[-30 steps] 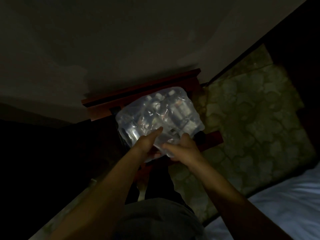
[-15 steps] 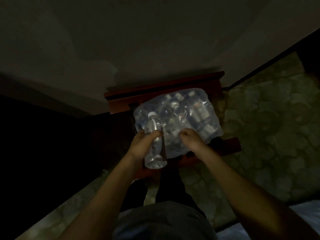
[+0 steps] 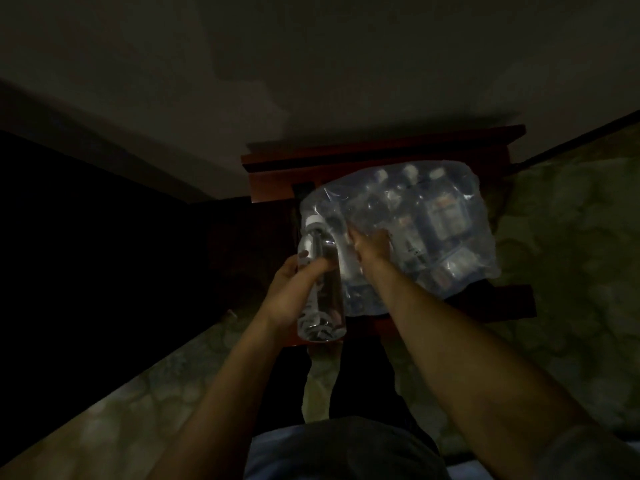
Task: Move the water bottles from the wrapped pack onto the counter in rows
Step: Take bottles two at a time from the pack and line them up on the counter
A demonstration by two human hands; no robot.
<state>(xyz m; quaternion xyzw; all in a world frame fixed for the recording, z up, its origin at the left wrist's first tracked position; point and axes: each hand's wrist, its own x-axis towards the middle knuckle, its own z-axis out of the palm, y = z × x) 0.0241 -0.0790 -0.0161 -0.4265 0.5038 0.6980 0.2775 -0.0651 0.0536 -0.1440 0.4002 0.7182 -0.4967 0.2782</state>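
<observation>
The left hand [image 3: 294, 292] is gripping a clear, white-capped bottle [image 3: 320, 285] at centre frame. Its long axis is running upright, cap toward the top. The right hand [image 3: 372, 247] is pressing spread fingers into the pack [image 3: 433, 223].

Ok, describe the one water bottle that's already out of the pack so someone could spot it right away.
Find the reddish wooden stand against the wall, with the plastic-wrapped pack of bottles on top. At the pack's left edge, the left hand grips a clear bottle with a white cap. It is the only bottle outside the wrap; the others sit under the film.
</observation>
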